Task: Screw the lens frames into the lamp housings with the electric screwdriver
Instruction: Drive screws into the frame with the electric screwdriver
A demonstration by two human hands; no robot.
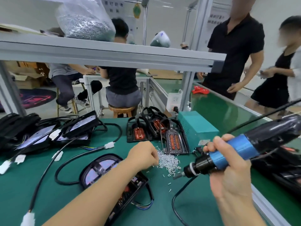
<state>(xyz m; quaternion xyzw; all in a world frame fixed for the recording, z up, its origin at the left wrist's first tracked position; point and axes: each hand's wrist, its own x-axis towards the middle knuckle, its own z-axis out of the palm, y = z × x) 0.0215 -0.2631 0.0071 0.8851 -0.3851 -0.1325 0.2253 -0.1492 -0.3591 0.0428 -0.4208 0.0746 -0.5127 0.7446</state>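
Lamp housing (104,170) beneath left forearm.

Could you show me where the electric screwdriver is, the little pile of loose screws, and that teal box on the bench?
electric screwdriver (234,151): head view, on its blue grip band.
pile of screws (168,160): head view, on the heap's middle.
teal box (197,125): head view, on its top face.

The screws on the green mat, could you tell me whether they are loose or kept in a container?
Loose. The screws lie in an open heap directly on the mat, some scattered towards the near edge. The left hand reaches into the heap.
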